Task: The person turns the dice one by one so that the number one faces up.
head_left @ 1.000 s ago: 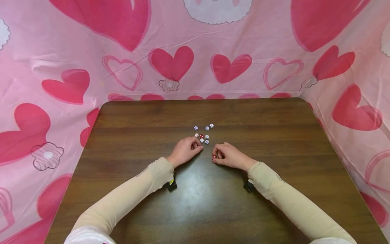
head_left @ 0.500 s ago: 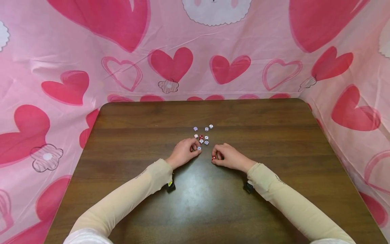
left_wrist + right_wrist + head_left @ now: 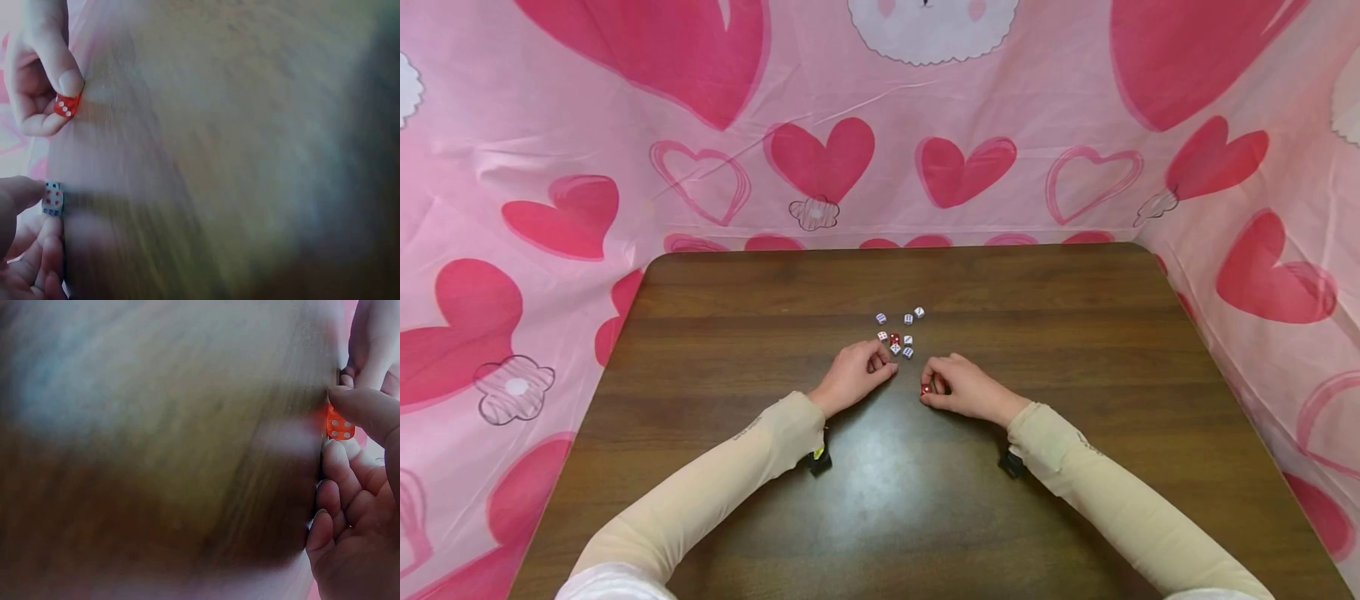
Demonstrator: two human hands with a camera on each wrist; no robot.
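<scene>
My left hand (image 3: 853, 375) lies left of a loose cluster of dice. In the left wrist view its thumb and fingers pinch a white die (image 3: 53, 198) with red and blue dots; the head view hides this die behind the fingers. Opposite, my right hand (image 3: 966, 386) pinches a translucent red die (image 3: 927, 389) between thumb and index finger, close to the tabletop. The right wrist view shows white dots on that red die (image 3: 340, 425). Just beyond the left fingertips lie another red die (image 3: 894, 339) and a white die (image 3: 896, 349).
Several more white dice are spread up the table, among them one at the cluster's left (image 3: 882, 319) and one at its far right (image 3: 919, 312). All rest on a dark wooden table (image 3: 1037, 317). Pink heart-patterned cloth (image 3: 895, 100) hangs behind and at both sides.
Half a second ago a white die showed at the left fingertips in the head view; now the fingers cover it, and the left thumb has shifted slightly. The right hand keeps its red die in place.
</scene>
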